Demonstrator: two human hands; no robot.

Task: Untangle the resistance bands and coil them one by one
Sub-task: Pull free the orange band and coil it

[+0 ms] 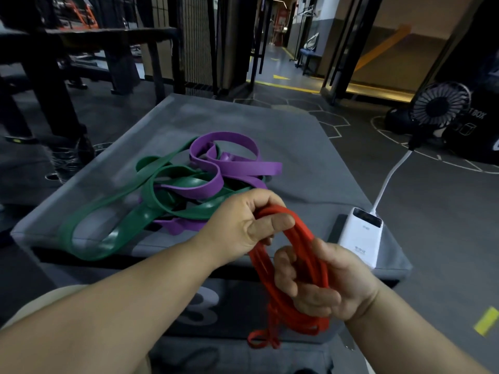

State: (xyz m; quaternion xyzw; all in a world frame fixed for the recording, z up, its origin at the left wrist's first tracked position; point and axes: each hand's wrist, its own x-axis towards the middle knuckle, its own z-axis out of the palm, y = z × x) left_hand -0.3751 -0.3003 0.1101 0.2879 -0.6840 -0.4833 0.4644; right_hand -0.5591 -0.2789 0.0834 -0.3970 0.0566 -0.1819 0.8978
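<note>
A thin red resistance band [302,230] is wound into several loops held in the air in front of the grey padded box [297,147]. My left hand [243,225] pinches the top of the red coil between thumb and fingers. My right hand [321,282] grips the coil's right side, fingers curled through the loops. A loose end of the red band hangs below the hands. On the box top a wide green band [113,211] and a wide purple band [232,163] lie tangled together.
A white power bank [361,233] lies on the box's right edge, with a white cable running to a small black fan [440,106] on the floor. Dark gym frames stand at back left. A doorway opens at the far side.
</note>
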